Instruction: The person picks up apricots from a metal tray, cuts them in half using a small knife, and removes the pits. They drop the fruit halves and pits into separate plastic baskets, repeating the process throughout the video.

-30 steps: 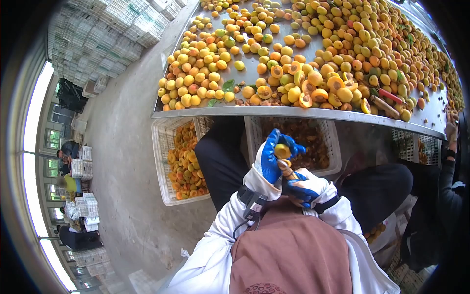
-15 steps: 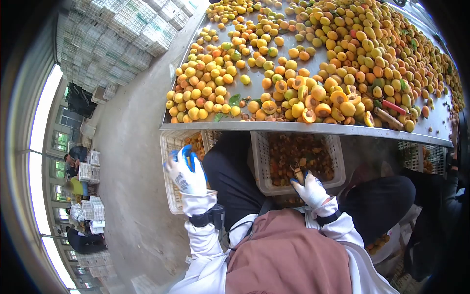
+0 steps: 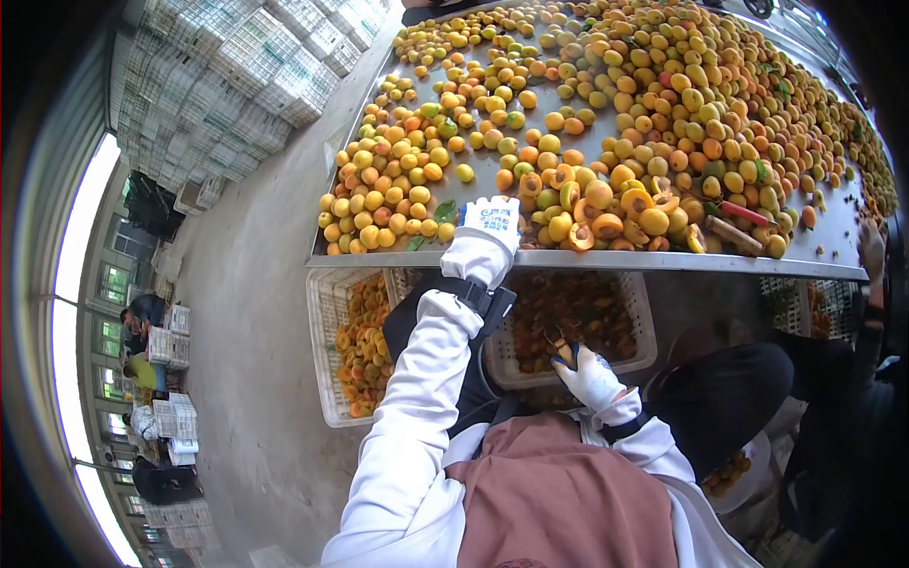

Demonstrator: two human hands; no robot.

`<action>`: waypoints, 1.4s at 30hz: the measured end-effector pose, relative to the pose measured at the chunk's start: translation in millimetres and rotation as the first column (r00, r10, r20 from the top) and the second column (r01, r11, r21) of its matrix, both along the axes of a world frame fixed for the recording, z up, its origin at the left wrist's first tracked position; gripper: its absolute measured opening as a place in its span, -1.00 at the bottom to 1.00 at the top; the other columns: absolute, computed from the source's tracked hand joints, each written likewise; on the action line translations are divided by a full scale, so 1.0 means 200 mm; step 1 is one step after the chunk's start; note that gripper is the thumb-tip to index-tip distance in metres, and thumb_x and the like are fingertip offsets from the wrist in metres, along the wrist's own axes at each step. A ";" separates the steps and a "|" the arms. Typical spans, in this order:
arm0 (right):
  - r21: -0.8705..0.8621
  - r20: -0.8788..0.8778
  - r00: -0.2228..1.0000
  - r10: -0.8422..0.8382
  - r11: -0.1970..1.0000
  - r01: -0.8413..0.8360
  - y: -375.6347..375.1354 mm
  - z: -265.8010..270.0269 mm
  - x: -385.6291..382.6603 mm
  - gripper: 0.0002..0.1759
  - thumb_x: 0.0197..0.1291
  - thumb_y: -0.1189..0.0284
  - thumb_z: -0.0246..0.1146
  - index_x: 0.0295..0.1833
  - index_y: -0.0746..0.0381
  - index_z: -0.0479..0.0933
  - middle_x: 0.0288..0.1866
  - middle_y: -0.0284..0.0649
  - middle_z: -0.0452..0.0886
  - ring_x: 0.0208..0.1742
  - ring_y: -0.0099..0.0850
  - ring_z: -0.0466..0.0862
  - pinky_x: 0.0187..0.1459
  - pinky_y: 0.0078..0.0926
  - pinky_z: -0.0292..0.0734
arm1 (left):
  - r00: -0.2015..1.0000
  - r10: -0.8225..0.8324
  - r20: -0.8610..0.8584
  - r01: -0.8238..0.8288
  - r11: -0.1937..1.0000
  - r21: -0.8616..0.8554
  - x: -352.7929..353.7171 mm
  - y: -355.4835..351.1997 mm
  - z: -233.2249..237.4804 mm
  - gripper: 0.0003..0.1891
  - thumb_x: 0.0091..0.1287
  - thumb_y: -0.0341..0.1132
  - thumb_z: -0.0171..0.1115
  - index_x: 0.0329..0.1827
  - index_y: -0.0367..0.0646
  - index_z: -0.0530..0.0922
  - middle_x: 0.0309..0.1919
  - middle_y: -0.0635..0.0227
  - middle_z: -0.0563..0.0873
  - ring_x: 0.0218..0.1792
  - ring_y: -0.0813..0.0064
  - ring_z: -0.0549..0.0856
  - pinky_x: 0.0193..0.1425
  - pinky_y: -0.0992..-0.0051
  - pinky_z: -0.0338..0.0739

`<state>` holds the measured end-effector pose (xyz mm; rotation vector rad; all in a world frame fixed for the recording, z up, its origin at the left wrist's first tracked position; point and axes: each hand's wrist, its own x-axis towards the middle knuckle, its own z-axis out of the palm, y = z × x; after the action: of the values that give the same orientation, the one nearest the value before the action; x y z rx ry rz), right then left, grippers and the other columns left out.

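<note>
My left hand (image 3: pixel 488 227), in a white and blue glove, reaches over the near rim of the metal table (image 3: pixel 568 258) among whole and halved apricots (image 3: pixel 606 226). Its fingers point away and down, so what they touch is hidden. In my gloved right hand (image 3: pixel 592 379) is a small wooden-handled tool (image 3: pixel 564 354) with a thin metal end. That hand is above the near side of a white crate (image 3: pixel 646 322) filled with dark brownish-orange fruit pieces or pits. To the left, another white crate (image 3: pixel 322 364) contains orange apricot halves (image 3: pixel 365 346).
A red-handled tool (image 3: pixel 745 213) and a wooden handle (image 3: pixel 734 236) lie by the table's near edge. A co-worker's hand (image 3: pixel 871 248) is at the right. Crate stacks (image 3: pixel 218 76) stand at far left, with people (image 3: pixel 144 312) working beyond the concrete floor (image 3: pixel 246 379).
My left hand has moved from above the left crate up and right onto the table's edge by the apricots. My right hand shifted slightly, still gripping the tool.
</note>
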<state>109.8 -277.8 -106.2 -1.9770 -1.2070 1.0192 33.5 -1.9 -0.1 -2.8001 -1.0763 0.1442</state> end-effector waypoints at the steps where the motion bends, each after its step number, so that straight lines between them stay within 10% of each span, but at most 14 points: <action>1: -0.033 -0.004 1.000 0.002 0.999 -0.002 0.00 0.03 0.00 -0.53 0.29 0.19 0.37 0.02 0.42 0.57 -0.21 0.18 0.71 -0.13 0.15 0.71 -0.11 -0.10 0.61 | 1.000 -0.002 -0.002 0.002 1.000 0.002 0.01 0.00 0.00 -0.54 0.38 -0.08 0.23 0.26 -0.10 0.51 0.08 0.12 0.66 0.09 0.12 0.64 0.23 0.13 0.47; 6: 0.049 -0.135 0.988 -0.068 0.996 0.076 0.00 0.13 0.01 -0.59 0.29 0.25 0.36 0.02 0.38 0.54 -0.30 0.14 0.69 -0.18 0.11 0.71 -0.18 -0.10 0.59 | 0.897 0.254 0.361 -0.189 0.960 -0.205 -0.02 -0.04 0.06 -0.56 0.22 -0.27 0.44 0.13 -0.17 0.56 0.03 0.11 0.67 0.07 0.09 0.68 0.19 0.16 0.57; 8: 0.121 -0.145 0.985 -0.091 0.987 0.109 0.00 0.14 0.01 -0.62 0.29 0.29 0.35 0.03 0.37 0.54 -0.30 0.11 0.69 -0.20 0.10 0.72 -0.20 -0.12 0.59 | 0.489 0.424 0.762 0.169 0.811 -0.560 -0.11 -0.07 0.03 -0.64 0.27 -0.36 0.44 0.10 -0.18 0.57 0.02 0.17 0.70 -0.04 0.18 0.73 0.01 0.22 0.67; 10: 0.329 -0.237 0.968 -0.087 0.930 0.164 0.00 0.18 0.01 -0.67 0.28 0.40 0.35 0.05 0.36 0.51 -0.26 0.10 0.69 -0.19 0.09 0.72 -0.19 -0.13 0.58 | 0.004 0.825 0.566 0.686 0.410 -0.602 -0.20 -0.20 0.03 -0.71 0.41 -0.38 0.31 0.14 -0.20 0.57 -0.04 0.22 0.72 -0.13 0.29 0.76 -0.02 0.27 0.72; 12: 0.324 -0.300 0.951 -0.077 0.929 0.178 -0.01 0.20 0.00 -0.68 0.27 0.44 0.34 0.06 0.35 0.51 -0.23 0.09 0.69 -0.17 0.10 0.72 -0.18 -0.15 0.58 | -0.144 0.983 0.110 0.899 0.177 -0.401 -0.22 -0.38 0.08 -0.69 0.49 -0.36 0.21 0.23 -0.28 0.54 -0.16 0.23 0.71 -0.22 0.38 0.74 0.00 0.34 0.71; 16: 0.367 -0.338 0.940 -0.047 0.913 0.177 -0.02 0.29 -0.01 -0.66 0.27 0.50 0.32 0.12 0.34 0.50 -0.17 0.05 0.69 -0.12 -0.01 0.73 -0.07 -0.26 0.59 | 0.075 0.996 0.045 0.966 -0.062 -0.251 -0.24 -0.50 -0.12 -0.58 0.45 -0.21 0.22 0.23 -0.34 0.54 -0.18 0.21 0.69 -0.29 0.38 0.63 -0.12 0.40 0.57; 21: 0.350 -0.438 0.899 -0.020 0.917 0.190 -0.03 0.31 -0.02 -0.65 0.29 0.51 0.30 0.16 0.33 0.51 -0.12 0.03 0.69 -0.11 -0.12 0.73 0.00 -0.32 0.58 | 0.097 0.994 -0.059 0.916 -0.112 -0.385 -0.22 -0.69 -0.21 -0.65 0.42 -0.29 0.16 0.23 -0.16 0.56 -0.15 0.26 0.67 -0.30 0.36 0.58 -0.08 0.29 0.57; 27: 0.284 -0.458 0.888 0.042 0.954 0.101 -0.02 0.27 -0.04 -0.73 0.36 0.43 0.26 0.08 0.35 0.54 -0.18 0.01 0.70 -0.14 -0.17 0.72 -0.03 -0.29 0.57 | 0.094 0.996 0.006 0.776 -0.069 -0.627 -0.19 -0.82 -0.23 -0.53 0.57 0.09 0.05 0.18 -0.13 0.60 -0.06 0.26 0.73 -0.23 0.31 0.74 -0.06 0.27 0.71; 28: 0.283 -0.447 0.892 0.061 0.956 0.076 -0.02 0.26 -0.04 -0.75 0.45 0.43 0.20 0.10 0.35 0.51 -0.19 -0.19 0.65 -0.20 -0.48 0.61 -0.12 -0.45 0.54 | 0.083 0.996 0.027 0.749 -0.045 -0.661 -0.18 -0.83 -0.22 -0.49 0.57 0.16 0.02 0.12 -0.12 0.62 -0.05 0.26 0.73 -0.20 0.34 0.74 -0.05 0.29 0.71; 31: 0.148 -0.506 0.862 -0.035 0.981 0.127 -0.01 0.29 -0.04 -0.72 0.40 0.38 0.24 0.06 0.38 0.54 -0.20 0.01 0.71 -0.19 -0.17 0.72 -0.08 -0.29 0.58 | 0.070 0.997 -0.019 0.766 -0.066 -0.639 -0.17 -0.84 -0.21 -0.56 0.58 0.10 0.03 0.04 -0.11 0.60 0.03 0.20 0.72 -0.18 0.30 0.72 -0.01 0.25 0.69; 42: 0.199 -0.568 0.823 -0.025 0.966 0.167 -0.01 0.15 -0.09 -0.66 0.48 0.37 0.15 0.19 0.39 0.51 -0.07 0.06 0.73 -0.02 -0.11 0.74 0.02 -0.23 0.57 | -0.045 0.995 0.086 0.725 0.092 -0.683 -0.09 -0.92 -0.22 -0.66 0.57 -0.01 0.09 -0.10 -0.11 0.59 -0.24 0.23 0.73 -0.29 0.31 0.75 -0.13 0.29 0.73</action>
<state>91.1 -279.9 -76.1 -1.3844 -0.8395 1.2240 16.0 -186.5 -43.9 0.5417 0.7234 0.8068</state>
